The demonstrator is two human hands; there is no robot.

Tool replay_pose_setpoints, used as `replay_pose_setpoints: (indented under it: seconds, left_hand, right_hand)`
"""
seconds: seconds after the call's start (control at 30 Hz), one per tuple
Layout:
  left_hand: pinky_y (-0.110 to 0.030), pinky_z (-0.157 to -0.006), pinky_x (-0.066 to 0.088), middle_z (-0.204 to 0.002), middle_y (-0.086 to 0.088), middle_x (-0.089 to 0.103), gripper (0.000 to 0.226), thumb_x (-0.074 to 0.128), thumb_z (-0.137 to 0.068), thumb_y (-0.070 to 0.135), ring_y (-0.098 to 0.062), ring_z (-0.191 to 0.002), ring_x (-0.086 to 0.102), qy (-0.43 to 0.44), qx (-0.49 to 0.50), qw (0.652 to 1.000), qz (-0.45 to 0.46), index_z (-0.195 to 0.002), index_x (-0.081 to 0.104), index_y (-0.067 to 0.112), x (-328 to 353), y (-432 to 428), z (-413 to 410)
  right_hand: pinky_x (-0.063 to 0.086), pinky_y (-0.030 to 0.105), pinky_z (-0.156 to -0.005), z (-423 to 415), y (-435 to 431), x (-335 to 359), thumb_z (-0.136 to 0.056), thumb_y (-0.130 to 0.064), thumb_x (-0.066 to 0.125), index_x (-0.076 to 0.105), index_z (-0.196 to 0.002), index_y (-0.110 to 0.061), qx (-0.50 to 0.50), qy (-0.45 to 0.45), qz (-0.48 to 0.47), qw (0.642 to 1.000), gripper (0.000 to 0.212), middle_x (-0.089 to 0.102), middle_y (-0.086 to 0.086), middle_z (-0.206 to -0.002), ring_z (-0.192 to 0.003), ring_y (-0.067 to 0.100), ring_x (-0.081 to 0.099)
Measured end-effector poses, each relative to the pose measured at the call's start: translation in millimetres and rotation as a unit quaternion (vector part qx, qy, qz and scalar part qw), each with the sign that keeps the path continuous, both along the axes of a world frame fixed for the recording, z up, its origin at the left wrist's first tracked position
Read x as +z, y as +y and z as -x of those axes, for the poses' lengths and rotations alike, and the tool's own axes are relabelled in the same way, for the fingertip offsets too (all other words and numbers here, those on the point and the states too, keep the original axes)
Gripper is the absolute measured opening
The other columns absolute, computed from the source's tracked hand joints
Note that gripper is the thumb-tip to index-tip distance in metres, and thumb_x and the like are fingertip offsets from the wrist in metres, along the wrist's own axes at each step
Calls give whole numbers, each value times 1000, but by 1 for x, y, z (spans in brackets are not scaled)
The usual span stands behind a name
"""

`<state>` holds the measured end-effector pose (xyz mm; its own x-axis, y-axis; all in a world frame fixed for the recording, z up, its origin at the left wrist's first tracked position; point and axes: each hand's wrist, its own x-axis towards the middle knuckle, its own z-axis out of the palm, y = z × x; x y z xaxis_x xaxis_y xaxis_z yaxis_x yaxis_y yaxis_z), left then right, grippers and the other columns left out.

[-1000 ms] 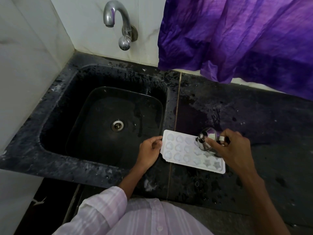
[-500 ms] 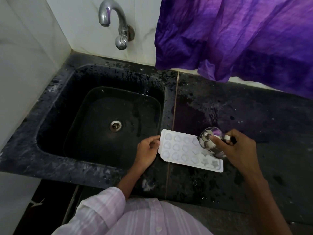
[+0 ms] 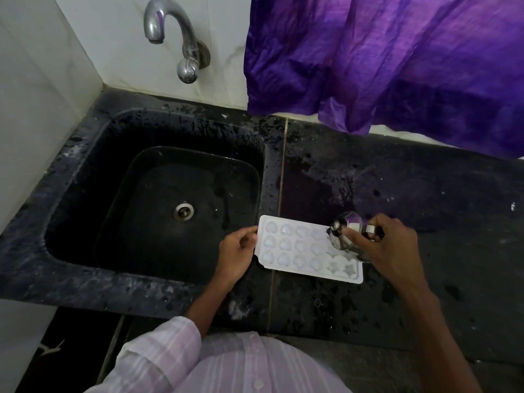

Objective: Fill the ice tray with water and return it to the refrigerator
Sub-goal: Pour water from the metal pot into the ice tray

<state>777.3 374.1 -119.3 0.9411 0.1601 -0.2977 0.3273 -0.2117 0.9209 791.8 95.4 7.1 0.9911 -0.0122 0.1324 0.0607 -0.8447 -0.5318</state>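
Curled narrow, the left fingers (image 3: pixel 246 241), thumb on top, pinching the short left edge of the white rectangular plastic ice tray (image 3: pixel 297 252). Wrapped round the small shiny steel jug with a knobbed lid (image 3: pixel 344 226), the right fingers (image 3: pixel 355 239), forefinger stretched along its side toward the lid.

At the tray's left end, the left hand (image 3: pixel 236 252), over the strip between sink and counter. Raised over the tray's right end, the right hand (image 3: pixel 392 245). Jug tipped leftward, lid and knob facing the tray, hanging over the far right cells. Any flow of water from it: not discernible.

Tray flat on the black speckled stone counter (image 3: pixel 425 199), near its front edge, left end just beside the sink's right rim and across the pale seam (image 3: pixel 280 188). Three rows of moulded cells: hearts toward the left, stars at the near right corner.

Left of the tray, the black square stone sink (image 3: pixel 73 177) with a round steel drain (image 3: pixel 183 211) in its floor. Above the sink's back edge, a curved chrome tap (image 3: pixel 170 38) on the white tiled wall (image 3: pixel 221 52). Over the counter's back edge, a crumpled purple cloth curtain (image 3: pixel 382 66). Along the bottom, a pink striped shirt sleeve (image 3: pixel 161 350).
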Motion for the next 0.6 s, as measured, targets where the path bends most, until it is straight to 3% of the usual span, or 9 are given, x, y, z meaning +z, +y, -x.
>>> replay_pose_setpoints:
  seconds: [0.2,0.6]
  left_hand:
    - [-43,-95,57,-112,0,76,26,59,-98,12,-11,-100,72,-2,8,1000,10,-121,72,13,-3,1,0]
    - [-41,-97,56,-112,1,76,27,59,-97,12,-9,-103,71,-6,4,1000,-5,-120,72,13,-1,0,1]
  right_hand:
    - [31,23,-50,1,1,-2,-70,-32,85,41,-60,-23,3,-6,17,1000,45,46,-6,-52,-58,16,42]
    - [34,27,-50,3,-3,-3,-70,-32,85,42,-60,-22,3,-9,19,1000,45,47,-6,-51,-58,20,45]
